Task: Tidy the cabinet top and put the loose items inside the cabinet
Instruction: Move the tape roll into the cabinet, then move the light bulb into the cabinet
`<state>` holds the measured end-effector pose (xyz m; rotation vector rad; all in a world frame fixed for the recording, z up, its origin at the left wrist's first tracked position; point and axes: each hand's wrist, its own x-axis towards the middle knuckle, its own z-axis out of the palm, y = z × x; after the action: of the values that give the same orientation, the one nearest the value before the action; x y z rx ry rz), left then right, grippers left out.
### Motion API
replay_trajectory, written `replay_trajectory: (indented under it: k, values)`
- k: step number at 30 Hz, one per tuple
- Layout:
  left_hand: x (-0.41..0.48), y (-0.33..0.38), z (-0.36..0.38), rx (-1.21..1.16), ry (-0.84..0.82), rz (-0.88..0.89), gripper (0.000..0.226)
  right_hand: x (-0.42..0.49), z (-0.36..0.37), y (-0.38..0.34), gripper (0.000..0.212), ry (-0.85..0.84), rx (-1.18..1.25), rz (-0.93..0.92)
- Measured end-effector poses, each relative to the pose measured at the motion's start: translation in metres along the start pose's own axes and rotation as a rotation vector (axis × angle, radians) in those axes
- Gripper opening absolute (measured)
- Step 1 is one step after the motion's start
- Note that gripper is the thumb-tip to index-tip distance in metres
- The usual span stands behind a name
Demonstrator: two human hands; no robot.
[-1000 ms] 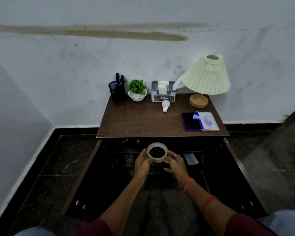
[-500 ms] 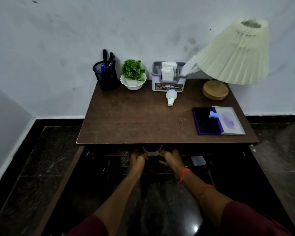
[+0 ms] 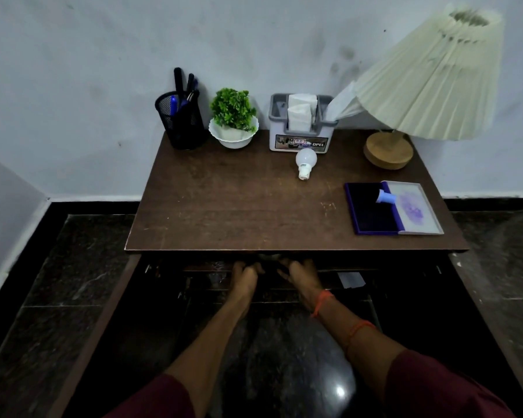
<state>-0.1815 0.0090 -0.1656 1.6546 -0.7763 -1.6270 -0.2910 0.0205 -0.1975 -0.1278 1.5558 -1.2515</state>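
Observation:
Both my hands reach into the open cabinet just under the front edge of the brown cabinet top (image 3: 239, 206). My left hand (image 3: 245, 274) and my right hand (image 3: 299, 274) curl toward each other around a tape roll (image 3: 267, 255). Only a faint grey sliver of the roll shows in the dark under the edge, and my fingertips are partly hidden there. A white light bulb (image 3: 305, 161) lies loose on the top. An open purple stamp pad (image 3: 372, 208) with a small blue stamp (image 3: 385, 197) on it lies at the right.
Along the wall stand a black mesh pen holder (image 3: 180, 122), a small plant in a white bowl (image 3: 233, 119), a grey tissue box (image 3: 301, 137) and a pleated lamp (image 3: 429, 82). The cabinet doors (image 3: 103, 312) stand open on both sides. A white slip (image 3: 351, 279) lies inside.
My hands carried the tape roll forward from in front of the cabinet to under the top's edge, where it is nearly hidden. My head moved closer and looks more steeply down.

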Motion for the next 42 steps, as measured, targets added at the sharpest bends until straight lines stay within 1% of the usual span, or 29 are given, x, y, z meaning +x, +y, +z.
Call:
replay_trajectory:
  k: [3,4,6,11,12,15,19,24,29,31,35,37,40,42]
  values:
    - [-0.017,0.0,-0.003,-0.023,-0.022,0.061,0.032,-0.013,-0.003,0.005,0.034,-0.02,-0.027,-0.023]
    - [-0.02,-0.002,-0.005,-0.013,-0.046,0.083,0.032,-0.019,-0.006,0.004,0.034,-0.03,-0.039,-0.032]
    - [-0.025,-0.002,-0.008,0.007,-0.104,0.115,0.041,-0.03,-0.012,0.003,0.036,-0.045,-0.061,-0.048]
    - [-0.051,0.008,-0.01,-0.035,-0.197,0.15,0.08,-0.059,-0.026,-0.003,0.047,-0.057,-0.126,-0.081]
    - [-0.057,0.008,-0.011,-0.04,-0.213,0.156,0.084,-0.066,-0.028,-0.005,0.049,-0.062,-0.14,-0.086]
    - [-0.072,0.005,-0.013,-0.024,-0.222,0.185,0.076,-0.088,-0.036,-0.01,0.051,-0.087,-0.149,-0.105]
    - [-0.093,0.003,-0.013,-0.006,-0.242,0.198,0.076,-0.115,-0.045,-0.016,0.054,-0.113,-0.136,-0.13]
    - [-0.117,0.012,-0.012,0.074,-0.29,0.285,0.072,-0.138,-0.052,-0.028,0.055,-0.135,-0.107,-0.154]
    - [-0.126,0.025,-0.012,0.149,-0.315,0.313,0.072,-0.148,-0.054,-0.041,0.055,-0.143,-0.15,-0.207]
    - [-0.132,0.031,-0.013,0.229,-0.324,0.363,0.069,-0.15,-0.055,-0.049,0.056,-0.156,-0.231,-0.286]
    - [-0.137,0.049,-0.015,0.415,-0.326,0.504,0.066,-0.159,-0.057,-0.076,0.059,-0.153,-0.556,-0.537]
    - [-0.131,0.064,-0.014,0.45,-0.309,0.541,0.068,-0.16,-0.055,-0.093,0.06,-0.14,-0.683,-0.626]
    - [-0.124,0.087,-0.007,0.469,-0.313,0.593,0.07,-0.154,-0.05,-0.117,0.063,-0.15,-0.78,-0.687]
    - [-0.119,0.101,-0.001,0.493,-0.307,0.611,0.069,-0.149,-0.046,-0.132,0.064,-0.121,-0.844,-0.703]
